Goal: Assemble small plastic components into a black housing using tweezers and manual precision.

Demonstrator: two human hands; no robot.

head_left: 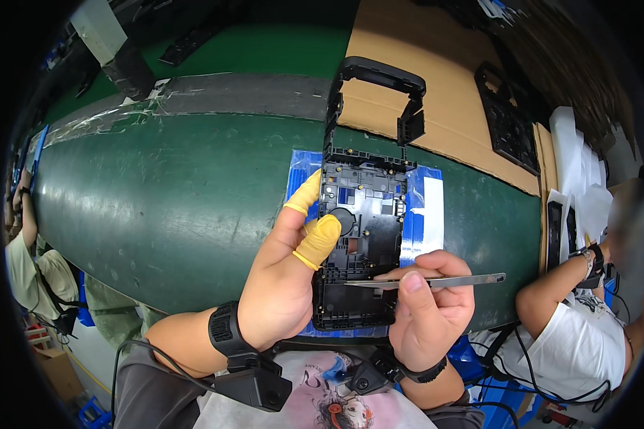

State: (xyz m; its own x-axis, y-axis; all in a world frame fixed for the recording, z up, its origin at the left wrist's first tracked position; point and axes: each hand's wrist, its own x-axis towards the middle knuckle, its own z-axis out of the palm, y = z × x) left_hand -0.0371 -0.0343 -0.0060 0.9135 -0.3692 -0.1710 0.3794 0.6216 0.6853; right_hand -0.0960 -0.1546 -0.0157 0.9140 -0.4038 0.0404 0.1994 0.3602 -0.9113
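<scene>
Above the green table [164, 200] — black plastic frame [361, 236], upright, your left hand [283, 286] fingers grasping its left edge; your right hand [426, 307] fingers pinching metal tweezers [436, 281] — tip touching the frame's lower part.

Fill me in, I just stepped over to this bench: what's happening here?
A person holds a black plastic device frame upright in the left hand, whose thumb and forefinger wear yellow finger cots. The right hand grips metal tweezers, tips pointed at the frame's lower half. Below lies a green work surface with a blue mat. Other people sit at either side.
</scene>
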